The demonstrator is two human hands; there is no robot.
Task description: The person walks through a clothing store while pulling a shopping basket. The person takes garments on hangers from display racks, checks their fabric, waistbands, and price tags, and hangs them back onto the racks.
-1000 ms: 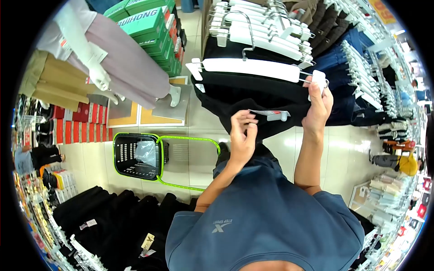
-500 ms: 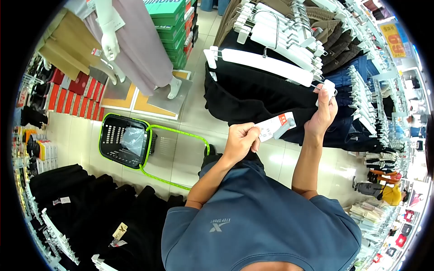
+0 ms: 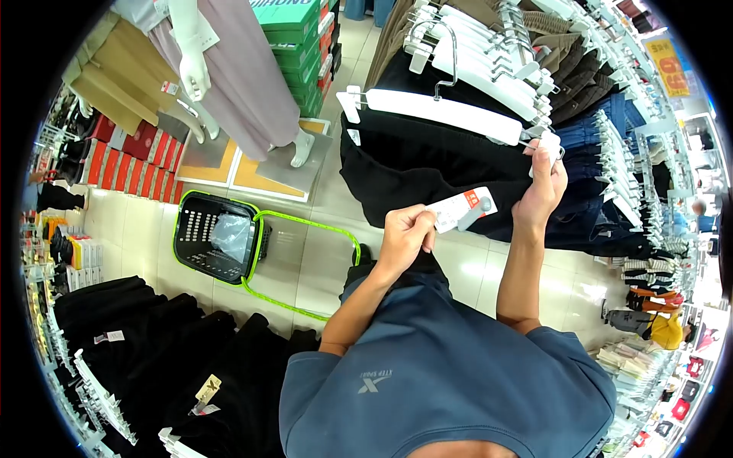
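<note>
My left hand is closed in a pinch on the end of a white price tag with a red patch. The tag lies in front of a black garment, which hangs from a white clip hanger with a metal hook. My right hand grips the clip at the hanger's right end, thumb on top. The hanger's left end is free, and its hook stands up beside the racked hangers. Folds hide the garment's full shape.
A black basket with a green rim and long green handle stands on the floor, a clear plastic package inside. Packed clothes racks are ahead and right. Black garments hang at lower left. Mannequins and green boxes stand ahead left.
The hanger and garment have shifted slightly left and toward me, still in my right hand. The tag has turned a little in my left hand. The view has shifted slightly.
</note>
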